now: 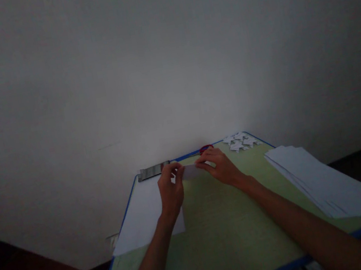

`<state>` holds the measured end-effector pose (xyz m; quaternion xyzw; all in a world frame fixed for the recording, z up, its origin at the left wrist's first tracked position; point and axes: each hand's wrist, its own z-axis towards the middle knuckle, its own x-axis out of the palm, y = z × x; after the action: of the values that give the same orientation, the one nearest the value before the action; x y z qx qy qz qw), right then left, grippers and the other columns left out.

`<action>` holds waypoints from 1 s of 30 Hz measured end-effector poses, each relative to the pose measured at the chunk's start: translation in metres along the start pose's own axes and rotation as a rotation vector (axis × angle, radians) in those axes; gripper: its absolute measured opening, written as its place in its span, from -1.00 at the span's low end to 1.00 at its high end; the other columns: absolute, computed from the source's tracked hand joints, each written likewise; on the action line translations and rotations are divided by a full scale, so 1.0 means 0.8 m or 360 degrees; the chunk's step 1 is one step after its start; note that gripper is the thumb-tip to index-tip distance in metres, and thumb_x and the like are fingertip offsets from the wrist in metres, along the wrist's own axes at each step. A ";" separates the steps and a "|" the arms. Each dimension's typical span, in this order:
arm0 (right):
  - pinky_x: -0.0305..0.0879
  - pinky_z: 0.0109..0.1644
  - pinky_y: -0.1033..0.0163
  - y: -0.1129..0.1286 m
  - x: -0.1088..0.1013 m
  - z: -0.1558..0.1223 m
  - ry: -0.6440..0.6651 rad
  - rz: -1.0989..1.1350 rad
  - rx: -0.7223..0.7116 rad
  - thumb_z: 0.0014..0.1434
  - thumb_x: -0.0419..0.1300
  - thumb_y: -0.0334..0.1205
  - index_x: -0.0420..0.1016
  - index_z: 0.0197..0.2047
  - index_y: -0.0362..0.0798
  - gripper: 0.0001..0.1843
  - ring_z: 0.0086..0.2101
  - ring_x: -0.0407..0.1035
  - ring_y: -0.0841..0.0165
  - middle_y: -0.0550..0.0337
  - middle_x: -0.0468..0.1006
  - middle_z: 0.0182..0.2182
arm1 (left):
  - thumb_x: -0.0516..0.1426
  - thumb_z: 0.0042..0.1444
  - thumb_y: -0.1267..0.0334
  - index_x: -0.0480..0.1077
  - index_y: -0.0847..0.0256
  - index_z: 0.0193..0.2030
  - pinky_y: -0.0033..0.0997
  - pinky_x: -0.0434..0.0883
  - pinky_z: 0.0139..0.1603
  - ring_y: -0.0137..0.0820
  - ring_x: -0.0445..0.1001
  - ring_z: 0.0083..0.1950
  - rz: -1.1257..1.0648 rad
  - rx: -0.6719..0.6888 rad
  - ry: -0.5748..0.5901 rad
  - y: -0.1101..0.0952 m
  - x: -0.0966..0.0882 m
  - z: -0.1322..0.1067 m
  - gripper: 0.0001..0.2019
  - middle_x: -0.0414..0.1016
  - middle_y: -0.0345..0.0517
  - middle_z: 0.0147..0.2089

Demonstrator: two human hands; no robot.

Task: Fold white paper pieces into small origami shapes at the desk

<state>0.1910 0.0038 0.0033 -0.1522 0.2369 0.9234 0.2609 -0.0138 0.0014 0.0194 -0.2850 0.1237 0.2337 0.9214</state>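
Note:
A small piece of white paper (190,171) is stretched between my two hands above the table. My left hand (171,187) pinches its left end, thumb against fingers. On the other side, my right hand (219,165) pinches the right end the same way. Beneath and behind my left hand lies a large white sheet (139,216), partly covered by the hand and forearm. Red-handled scissors (206,148) rest at the table's back edge, just beyond my right hand, which partly hides them.
The green table (225,229) has a blue edge and stands against a grey wall (168,62). A dark, flat object (154,171) lies at the back left. Several folded or cut white paper shapes (241,141) sit at the back right. A paper stack (324,179) covers the right side.

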 end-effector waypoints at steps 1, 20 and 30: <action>0.30 -0.02 0.07 0.000 0.000 0.001 -0.0010 0.0004 0.0004 0.32 0.32 -0.24 0.66 -0.24 0.01 -0.91 -0.21 0.48 0.22 0.14 0.68 -0.31 | 0.19 0.27 0.26 0.46 0.17 -0.25 -0.37 0.38 -0.25 -0.36 0.48 -0.32 0.0011 0.0005 -0.0010 0.001 0.001 0.000 -0.93 0.58 -0.16 -0.31; 0.40 0.00 0.05 0.018 0.011 -0.001 -0.0118 0.0185 0.0003 0.34 0.29 -0.22 0.67 -0.18 0.04 -0.90 -0.22 0.54 0.24 0.13 0.68 -0.29 | 0.25 0.28 0.28 0.52 0.16 -0.23 -0.32 0.43 -0.16 -0.33 0.49 -0.25 0.0004 0.0223 0.0034 -0.007 0.004 -0.005 -0.95 0.61 -0.15 -0.30; 0.31 0.03 0.04 0.026 0.008 0.002 -0.0068 0.0070 -0.0082 0.39 0.24 -0.22 0.63 -0.18 0.07 -0.87 -0.19 0.48 0.22 0.15 0.67 -0.28 | 0.23 0.27 0.33 0.48 0.15 -0.27 -0.31 0.40 -0.18 -0.32 0.46 -0.27 0.0053 0.0324 0.0076 -0.007 0.007 -0.006 -0.94 0.58 -0.15 -0.33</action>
<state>0.1738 -0.0080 0.0096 -0.1339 0.2107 0.9377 0.2415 -0.0068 -0.0038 0.0161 -0.1932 0.1733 0.2283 0.9383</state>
